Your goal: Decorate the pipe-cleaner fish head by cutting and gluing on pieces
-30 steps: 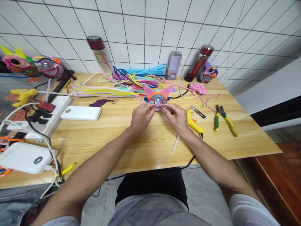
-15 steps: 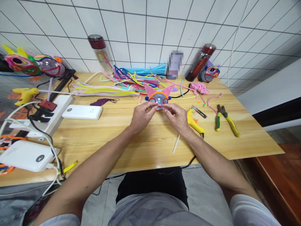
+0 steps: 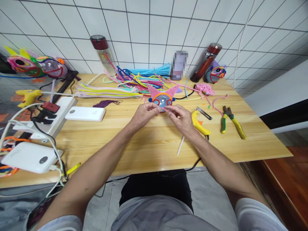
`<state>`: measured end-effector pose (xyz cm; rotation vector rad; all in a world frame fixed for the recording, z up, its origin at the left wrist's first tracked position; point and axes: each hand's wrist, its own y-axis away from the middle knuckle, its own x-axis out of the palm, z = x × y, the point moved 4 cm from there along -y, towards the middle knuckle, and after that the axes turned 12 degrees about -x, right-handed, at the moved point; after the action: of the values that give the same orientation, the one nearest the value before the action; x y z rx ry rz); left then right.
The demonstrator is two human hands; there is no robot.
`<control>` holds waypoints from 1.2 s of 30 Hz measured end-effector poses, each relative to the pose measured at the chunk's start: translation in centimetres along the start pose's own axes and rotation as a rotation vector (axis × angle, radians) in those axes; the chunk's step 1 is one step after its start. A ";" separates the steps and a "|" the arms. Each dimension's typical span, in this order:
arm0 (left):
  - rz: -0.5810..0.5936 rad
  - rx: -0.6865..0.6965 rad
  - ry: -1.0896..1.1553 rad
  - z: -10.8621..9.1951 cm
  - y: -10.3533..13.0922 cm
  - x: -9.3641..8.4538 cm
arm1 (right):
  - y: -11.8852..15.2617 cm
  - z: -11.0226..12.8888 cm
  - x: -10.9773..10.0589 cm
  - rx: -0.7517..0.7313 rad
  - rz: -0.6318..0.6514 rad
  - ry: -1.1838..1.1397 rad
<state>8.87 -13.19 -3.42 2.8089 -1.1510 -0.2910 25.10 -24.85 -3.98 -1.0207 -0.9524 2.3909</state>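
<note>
While pinching a thin pink stem point(image 3: 165, 109) between the fingers of left hand point(image 3: 145, 115) and right hand point(image 3: 181, 118), with thumb and forefinger drawn close together on either side, faces a clear ball point(image 3: 163, 99) with two pink horns point(image 3: 172, 91), just beyond the fingertips at twelve o'clock. Reaches over a pale wooden bench point(image 3: 134, 150), set against a white tiled wall point(image 3: 134, 29) and above grey floor tiles point(image 3: 207, 189). Taking the hands as the dial's centre, count two yellow glue guns point(image 3: 202, 128), at nine and near four; one pair of snips point(image 3: 206, 114) and, farther out, one pair of pliers point(image 3: 227, 112) at three; two white power banks point(image 3: 85, 114), at nine and eight; two bottles point(image 3: 207, 62), between ten and eleven and between one and two; three other decorated balls point(image 3: 55, 68), two at ten, one at two.
</note>
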 end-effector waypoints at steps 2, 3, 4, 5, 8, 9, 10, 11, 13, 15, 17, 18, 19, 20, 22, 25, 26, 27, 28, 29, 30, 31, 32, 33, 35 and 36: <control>-0.004 -0.017 0.055 0.2 0.0 0.2 | 0.0 0.0 0.1 -0.008 0.006 -0.001; -0.006 -0.025 0.087 0.4 -0.1 0.4 | 0.1 0.1 0.2 -0.013 0.009 -0.004; -0.009 -0.033 0.121 0.5 -0.1 0.5 | 0.1 0.1 0.2 -0.016 0.012 -0.009; -0.013 -0.041 0.153 0.6 -0.2 0.6 | 0.1 0.2 0.2 -0.019 0.014 -0.013; -0.031 -0.055 0.225 0.9 -0.2 0.8 | 0.1 0.6 0.3 -0.020 0.020 -0.021; -0.037 -0.056 0.239 0.9 -0.2 0.8 | 0.1 0.7 0.3 -0.016 0.022 -0.021; -0.041 -0.058 0.250 0.9 -0.2 0.9 | 0.1 0.8 0.2 -0.011 0.025 -0.020; -0.042 -0.059 0.257 0.9 -0.2 0.9 | 0.1 0.9 0.2 -0.005 0.029 -0.020; -0.033 -0.062 0.261 0.9 -0.2 0.9 | 0.1 1.0 0.1 0.007 0.036 -0.025; -0.016 -0.063 0.256 0.8 -0.2 0.9 | 0.2 1.0 0.0 0.014 0.034 -0.032; 0.000 -0.063 0.248 0.7 -0.1 1.0 | 0.2 0.9 0.0 0.023 0.030 -0.033; 0.006 -0.062 0.247 0.7 -0.1 1.0 | 0.2 0.8 0.0 0.028 0.030 -0.032; 0.011 -0.062 0.245 0.7 -0.1 1.0 | 0.2 0.8 0.1 0.033 0.031 -0.034; 0.016 -0.062 0.244 0.6 0.0 1.1 | 0.2 0.7 0.1 0.036 0.032 -0.036; 0.020 -0.064 0.245 0.6 0.1 1.2 | 0.3 0.6 0.3 0.030 0.033 -0.049; 0.016 -0.071 0.245 0.4 0.2 1.2 | 0.3 0.7 0.4 0.010 0.030 -0.072; 0.013 -0.074 0.244 0.4 0.3 1.2 | 0.3 0.8 0.4 0.007 0.030 -0.076; 0.009 -0.077 0.242 0.3 0.3 1.2 | 0.3 0.8 0.4 0.004 0.030 -0.079; 0.006 -0.080 0.240 0.2 0.3 1.2 | 0.2 0.8 0.4 0.003 0.031 -0.080; 0.004 -0.081 0.236 0.1 0.3 1.2 | 0.2 0.9 0.4 0.001 0.033 -0.079; 0.005 -0.082 0.231 0.1 0.4 1.1 | 0.1 0.9 0.3 -0.001 0.033 -0.079; 0.007 -0.084 0.226 0.0 0.4 1.1 | 0.0 0.9 0.3 -0.003 0.034 -0.080; 0.011 -0.087 0.222 0.0 0.4 1.1 | 0.0 1.0 0.2 -0.006 0.035 -0.081; 0.013 -0.091 0.219 0.0 0.4 1.0 | -0.1 1.0 0.2 -0.007 0.037 -0.084; 0.016 -0.102 0.221 0.0 0.3 0.9 | -0.1 1.0 0.1 -0.003 0.040 -0.095; 0.022 -0.105 0.225 0.0 0.3 0.9 | -0.1 0.9 0.0 0.006 0.040 -0.100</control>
<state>9.27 -14.02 -3.54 2.6540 -1.0821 -0.0311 24.40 -25.14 -3.46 -0.9337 -0.9668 2.4963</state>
